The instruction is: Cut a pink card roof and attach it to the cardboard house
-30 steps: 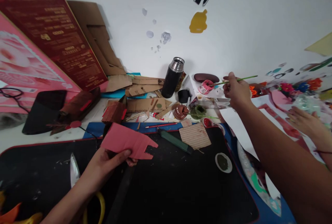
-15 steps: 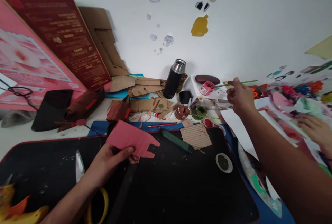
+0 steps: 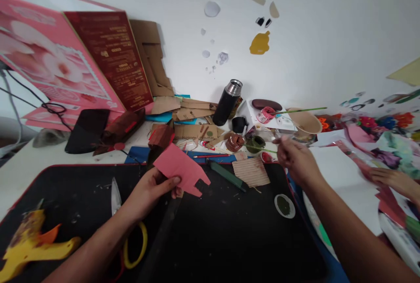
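Observation:
My left hand (image 3: 157, 191) grips a pink piece of cardboard (image 3: 183, 171) with a notched right end, thumb on top. My right hand (image 3: 297, 160) is at the right end of a green-handled paintbrush (image 3: 265, 148) that leans out of a jar of dark green paint (image 3: 255, 144). Its fingers are curled and blurred, and whether they touch the brush does not show. Another green-handled brush (image 3: 302, 110) rests in a jar of pink paint (image 3: 265, 115). Beside the green jar stands a jar of brown paint (image 3: 235, 142).
On the black mat (image 3: 229, 239) lie scissors (image 3: 136, 248), a yellow glue gun (image 3: 39, 239), a green cutter (image 3: 228, 176), corrugated cardboard (image 3: 251, 171) and a small dish of green paint (image 3: 285, 206). A black flask (image 3: 226, 103) stands behind. Another person's hand (image 3: 393, 182) is at the right.
My right hand has moved down and left, from the brush in the pink jar to near the brush in the green jar. The view has shifted left; my left hand keeps the pink cardboard.

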Available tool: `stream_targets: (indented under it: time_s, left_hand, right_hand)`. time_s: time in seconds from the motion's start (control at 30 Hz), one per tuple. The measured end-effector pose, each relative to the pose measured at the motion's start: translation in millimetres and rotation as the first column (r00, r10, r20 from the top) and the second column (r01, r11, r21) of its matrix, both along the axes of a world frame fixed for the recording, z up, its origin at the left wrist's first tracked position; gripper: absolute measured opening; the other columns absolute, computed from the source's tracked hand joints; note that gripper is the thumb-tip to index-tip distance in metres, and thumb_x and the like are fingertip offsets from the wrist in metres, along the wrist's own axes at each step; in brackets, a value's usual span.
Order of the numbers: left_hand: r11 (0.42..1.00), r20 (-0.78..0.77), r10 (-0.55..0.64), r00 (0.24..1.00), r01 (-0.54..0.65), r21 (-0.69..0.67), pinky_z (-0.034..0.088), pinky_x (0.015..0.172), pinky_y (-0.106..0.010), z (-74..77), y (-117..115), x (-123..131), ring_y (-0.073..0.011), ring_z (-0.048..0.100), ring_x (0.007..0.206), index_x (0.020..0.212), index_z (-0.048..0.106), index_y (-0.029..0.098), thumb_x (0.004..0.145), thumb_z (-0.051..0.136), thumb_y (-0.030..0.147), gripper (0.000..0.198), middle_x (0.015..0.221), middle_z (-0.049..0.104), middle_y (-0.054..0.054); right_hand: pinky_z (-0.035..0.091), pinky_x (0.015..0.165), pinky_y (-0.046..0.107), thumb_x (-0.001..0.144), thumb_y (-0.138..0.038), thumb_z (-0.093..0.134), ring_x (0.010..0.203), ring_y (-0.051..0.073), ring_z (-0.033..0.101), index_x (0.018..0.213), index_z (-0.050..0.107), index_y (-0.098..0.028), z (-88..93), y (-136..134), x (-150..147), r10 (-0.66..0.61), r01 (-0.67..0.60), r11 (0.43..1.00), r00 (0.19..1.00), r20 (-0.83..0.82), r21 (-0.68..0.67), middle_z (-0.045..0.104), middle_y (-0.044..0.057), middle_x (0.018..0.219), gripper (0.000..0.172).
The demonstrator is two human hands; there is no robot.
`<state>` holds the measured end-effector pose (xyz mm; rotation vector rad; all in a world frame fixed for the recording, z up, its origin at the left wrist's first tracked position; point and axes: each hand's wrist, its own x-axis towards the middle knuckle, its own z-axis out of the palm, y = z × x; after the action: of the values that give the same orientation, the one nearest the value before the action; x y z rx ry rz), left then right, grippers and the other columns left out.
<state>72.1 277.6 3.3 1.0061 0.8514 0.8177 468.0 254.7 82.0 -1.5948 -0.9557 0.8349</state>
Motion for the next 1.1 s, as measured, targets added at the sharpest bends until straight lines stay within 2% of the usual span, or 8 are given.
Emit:
stream_targets:
  time_s: [0.13, 0.3, 0.57, 0.67, 0.77, 0.87, 1.0, 1.1]
  left_hand:
    - [0.999, 0.000, -0.030, 1.000, 0.030, 0.021, 0.048, 0.054, -0.025, 1.2, 0.0, 0.8, -0.0152, 0.064, 0.057, 0.094, 0.072, 0.016, 0.082, 0.088, 0.045, 0.036, 0.072, 0.075, -0.003]
    - [0.999, -0.019, -0.010, 1.000, 0.011, 0.039, 0.047, 0.056, -0.025, 2.4, -0.7, -0.5, -0.0151, 0.063, 0.060, 0.102, 0.073, 0.017, 0.083, 0.086, 0.046, 0.038, 0.079, 0.075, -0.003]
    - [0.994, -0.039, -0.029, 0.999, 0.033, 0.108, 0.047, 0.056, -0.026, 5.6, -1.9, 1.5, -0.0144, 0.061, 0.060, 0.099, 0.073, 0.017, 0.082, 0.086, 0.048, 0.038, 0.079, 0.074, -0.003]
    - [0.993, -0.053, -0.026, 0.998, 0.032, 0.111, 0.047, 0.057, -0.025, 8.6, -2.4, 1.9, -0.0143, 0.061, 0.061, 0.101, 0.074, 0.017, 0.081, 0.086, 0.048, 0.039, 0.079, 0.074, -0.002]
    - [0.993, -0.090, -0.013, 0.996, 0.023, 0.115, 0.046, 0.056, -0.025, 11.1, -2.9, 1.8, -0.0143, 0.059, 0.060, 0.101, 0.074, 0.017, 0.079, 0.087, 0.050, 0.041, 0.078, 0.073, -0.002]
    - [0.992, -0.124, 0.003, 0.992, 0.013, 0.128, 0.045, 0.055, -0.025, 12.6, -3.1, 1.9, -0.0137, 0.057, 0.059, 0.099, 0.074, 0.018, 0.078, 0.087, 0.051, 0.041, 0.079, 0.072, -0.001]
    - [0.989, -0.131, -0.003, 0.991, 0.022, 0.144, 0.046, 0.055, -0.025, 13.1, -2.7, 2.3, -0.0139, 0.057, 0.058, 0.095, 0.072, 0.019, 0.078, 0.086, 0.051, 0.039, 0.075, 0.070, 0.000]
    - [0.990, -0.122, -0.017, 0.992, 0.034, 0.136, 0.046, 0.056, -0.026, 13.5, -2.1, 2.8, -0.0145, 0.058, 0.059, 0.097, 0.072, 0.019, 0.077, 0.086, 0.052, 0.041, 0.076, 0.072, -0.001]
  right_hand:
    - [0.030, 0.044, 0.026, 0.090, -0.070, 0.069, 0.046, 0.013, 0.040, 0.088, 0.074, -0.021, -6.6, -15.4, -47.3, 0.247, -0.230, 0.964, 0.961, 0.123, -0.132, 0.049, -0.004, 0.055, 0.050]
    - [0.048, 0.070, 0.035, 0.099, -0.048, 0.064, 0.073, 0.023, 0.067, 0.093, 0.077, -0.025, 2.5, -22.6, -83.5, 0.448, -0.430, 0.887, 0.708, 0.547, -0.169, 0.077, 0.004, 0.082, 0.027]
    - [0.037, 0.050, 0.030, 0.100, -0.059, 0.063, 0.051, 0.017, 0.050, 0.088, 0.072, -0.024, 16.4, -36.1, -77.1, 0.125, -0.144, 0.989, 0.921, 0.368, 0.024, 0.059, -0.001, 0.062, 0.039]
    - [0.041, 0.054, 0.031, 0.102, -0.056, 0.061, 0.055, 0.019, 0.055, 0.090, 0.074, -0.024, 9.6, -48.1, -89.4, 0.230, -0.245, 0.969, 0.885, 0.404, -0.014, 0.062, 0.000, 0.062, 0.036]
    - [0.047, 0.062, 0.034, 0.103, -0.049, 0.060, 0.062, 0.022, 0.064, 0.094, 0.077, -0.026, -5.9, -56.7, -108.5, 0.460, -0.459, 0.880, 0.760, 0.460, -0.122, 0.070, 0.002, 0.067, 0.030]
    - [0.047, 0.059, 0.031, 0.103, -0.047, 0.061, 0.062, 0.020, 0.066, 0.114, 0.077, -0.025, -22.7, -54.8, -118.2, 0.526, -0.499, 0.849, 0.774, 0.351, -0.172, 0.073, 0.001, 0.072, 0.029]
    - [0.039, 0.046, 0.027, 0.099, -0.055, 0.064, 0.046, 0.014, 0.051, 0.121, 0.074, -0.021, -35.1, -36.0, -99.4, 0.361, -0.353, 0.932, 0.922, 0.137, -0.080, 0.064, -0.003, 0.064, 0.042]
    - [0.033, 0.042, 0.025, 0.086, -0.062, 0.076, 0.044, 0.013, 0.044, 0.106, 0.075, -0.020, -37.6, -21.8, -71.7, 0.027, -0.025, 0.998, 0.999, -0.028, 0.065, 0.057, -0.005, 0.058, 0.048]
